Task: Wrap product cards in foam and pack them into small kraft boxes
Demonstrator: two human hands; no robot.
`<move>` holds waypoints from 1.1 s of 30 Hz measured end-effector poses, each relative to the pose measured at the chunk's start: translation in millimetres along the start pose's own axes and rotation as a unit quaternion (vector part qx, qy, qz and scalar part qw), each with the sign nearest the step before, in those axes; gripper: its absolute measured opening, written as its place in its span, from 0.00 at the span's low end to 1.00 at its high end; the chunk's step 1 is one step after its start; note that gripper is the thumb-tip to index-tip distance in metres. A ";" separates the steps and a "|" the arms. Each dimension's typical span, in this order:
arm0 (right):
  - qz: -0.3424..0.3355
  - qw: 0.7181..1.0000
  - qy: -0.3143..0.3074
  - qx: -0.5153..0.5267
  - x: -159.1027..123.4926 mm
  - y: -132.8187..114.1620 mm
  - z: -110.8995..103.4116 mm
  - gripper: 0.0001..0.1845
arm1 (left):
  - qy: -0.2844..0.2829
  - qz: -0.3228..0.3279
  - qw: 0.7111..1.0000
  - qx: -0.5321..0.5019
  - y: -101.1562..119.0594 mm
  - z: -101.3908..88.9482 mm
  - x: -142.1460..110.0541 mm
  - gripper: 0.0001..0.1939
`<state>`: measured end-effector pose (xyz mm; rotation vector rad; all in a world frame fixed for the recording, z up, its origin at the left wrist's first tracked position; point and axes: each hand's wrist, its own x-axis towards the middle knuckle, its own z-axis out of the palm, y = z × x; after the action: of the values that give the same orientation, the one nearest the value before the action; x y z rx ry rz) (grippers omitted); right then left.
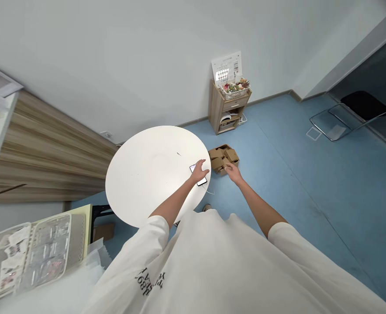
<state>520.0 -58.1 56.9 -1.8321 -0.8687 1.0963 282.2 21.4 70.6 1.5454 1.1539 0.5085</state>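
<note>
My left hand point(199, 171) is over the right side of a round white table point(147, 174), its thumb and fingers apart with nothing between them. Beneath it lies a smartphone point(202, 181) with a lit screen, partly covered by the hand; whether they touch I cannot tell. Past the table's right edge, my right hand point(233, 172) hangs in the air, fingers loosely spread and holding nothing. Just beyond it is an open cardboard box point(224, 158) filled with several small brown cardboard pieces.
A small wooden cabinet point(214, 109) against the wall carries a basket of decorations point(235, 89) and a white board point(227, 65). A folding chair point(365, 107) stands right. Plastic baskets point(67, 244) sit lower left. A white cable point(210, 192) hangs near the phone.
</note>
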 end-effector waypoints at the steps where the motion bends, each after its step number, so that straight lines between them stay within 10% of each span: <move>1: 0.001 1.000 -0.001 -0.005 -1.3 -0.3 2.9 0.26 | 0.002 -0.002 1.000 0.000 -1.2 -2.3 -2.7 0.37; 14: -0.020 0.997 -0.065 -0.044 -17.7 -13.1 59.9 0.25 | 0.074 -0.041 0.996 -0.038 -25.9 -41.3 -53.2 0.36; 33: -0.090 0.972 -0.194 -0.097 -90.7 -62.5 241.1 0.24 | 0.188 -0.070 0.976 -0.090 -109.4 -177.1 -196.7 0.34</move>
<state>256.2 -38.4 73.9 -1.6754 -1.3853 1.3127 10.0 -67.2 76.0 1.2317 1.4481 0.8117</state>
